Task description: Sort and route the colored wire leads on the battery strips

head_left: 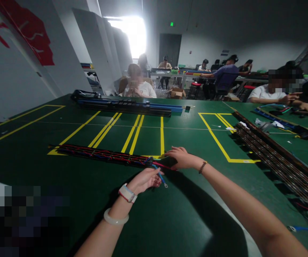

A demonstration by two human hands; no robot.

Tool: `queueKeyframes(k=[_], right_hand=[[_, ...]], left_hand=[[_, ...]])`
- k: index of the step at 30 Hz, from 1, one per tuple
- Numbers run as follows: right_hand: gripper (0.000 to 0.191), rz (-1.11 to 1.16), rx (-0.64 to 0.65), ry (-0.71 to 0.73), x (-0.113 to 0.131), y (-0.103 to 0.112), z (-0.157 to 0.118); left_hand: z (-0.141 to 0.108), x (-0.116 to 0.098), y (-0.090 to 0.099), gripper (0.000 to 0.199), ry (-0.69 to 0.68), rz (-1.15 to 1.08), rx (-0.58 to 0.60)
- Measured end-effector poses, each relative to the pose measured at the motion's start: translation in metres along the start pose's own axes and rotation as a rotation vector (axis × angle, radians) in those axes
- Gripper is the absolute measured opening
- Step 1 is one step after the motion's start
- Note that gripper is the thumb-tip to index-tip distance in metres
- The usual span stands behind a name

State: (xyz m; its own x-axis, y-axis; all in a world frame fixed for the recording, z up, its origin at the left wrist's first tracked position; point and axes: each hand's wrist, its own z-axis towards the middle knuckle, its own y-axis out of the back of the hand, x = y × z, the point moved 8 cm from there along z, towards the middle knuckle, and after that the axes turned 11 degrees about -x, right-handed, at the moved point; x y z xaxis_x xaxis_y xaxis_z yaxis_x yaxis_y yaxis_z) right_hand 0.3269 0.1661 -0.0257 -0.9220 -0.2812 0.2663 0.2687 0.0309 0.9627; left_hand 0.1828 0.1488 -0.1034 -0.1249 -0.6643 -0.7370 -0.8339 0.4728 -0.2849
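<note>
A long black strip [108,156] with red and blue wires along it lies on the green table. From its right end comes a blue cable [161,176] tipped with a metal ring terminal [165,185]. My left hand [148,179] pinches this cable between thumb and fingers, just below the strip's end. Beyond it, my right hand [180,158] curls palm down over a red cable [163,165] and a green one that leave the same end. Its fingertips are partly hidden, but the cables run into its grasp.
Several wired strips [274,157] lie side by side on the right, with a blue cable [307,227] near the edge. Blue and black rails [132,106] lie at the back. Yellow tape [162,134] marks the table [95,203]. Other people sit beyond, one person [271,91] at right.
</note>
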Motion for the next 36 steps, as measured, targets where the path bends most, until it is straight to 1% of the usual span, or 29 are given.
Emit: queueKeyframes(k=[2,3,8,13,15,17,20,22,25,30,32,34,36], right_hand=[[0.074,-0.053,-0.004,0.018,0.005,-0.005,0.004],[0.074,-0.076,-0.003,0.028,0.007,-0.006,0.006],[0.055,-0.121,0.076,0.102,0.019,-0.006,0.013],[0.041,-0.098,0.114,0.137,0.031,-0.004,0.009],[0.033,-0.084,0.132,0.135,0.034,-0.007,0.007],[0.032,-0.053,0.131,0.123,0.035,-0.008,0.005],[0.046,0.015,0.145,0.084,0.031,-0.008,0.004],[0.056,0.059,0.205,0.053,0.028,-0.010,0.002],[0.060,0.122,0.303,0.060,0.029,-0.011,0.000],[0.061,0.183,0.342,0.139,0.034,-0.007,0.000],[0.058,0.262,0.381,0.164,0.037,-0.007,-0.001],[0.053,0.359,0.439,0.175,0.038,-0.008,-0.002],[0.051,0.371,0.461,0.152,0.036,-0.009,-0.002]], left_hand=[[0.001,0.001,-0.003,0.016,0.030,-0.110,0.003],[0.001,0.001,-0.004,0.013,0.036,-0.157,0.003],[-0.001,-0.001,-0.012,0.007,0.031,-0.320,0.007],[0.001,0.002,-0.021,0.011,0.060,-0.456,-0.006],[0.004,0.005,-0.023,0.011,0.054,-0.457,-0.026],[0.007,0.007,-0.024,0.010,0.023,-0.412,-0.038],[0.008,0.009,-0.026,0.014,-0.054,-0.284,-0.054],[0.007,0.007,-0.028,0.018,-0.105,-0.200,-0.063],[0.001,0.003,-0.034,0.023,-0.143,-0.139,-0.056],[-0.003,-0.001,-0.036,0.024,-0.149,-0.205,-0.042],[-0.003,0.000,-0.036,0.024,-0.148,-0.258,-0.012],[-0.003,0.002,-0.036,0.023,-0.130,-0.315,0.018],[-0.003,0.005,-0.036,0.022,-0.102,-0.360,0.039]])
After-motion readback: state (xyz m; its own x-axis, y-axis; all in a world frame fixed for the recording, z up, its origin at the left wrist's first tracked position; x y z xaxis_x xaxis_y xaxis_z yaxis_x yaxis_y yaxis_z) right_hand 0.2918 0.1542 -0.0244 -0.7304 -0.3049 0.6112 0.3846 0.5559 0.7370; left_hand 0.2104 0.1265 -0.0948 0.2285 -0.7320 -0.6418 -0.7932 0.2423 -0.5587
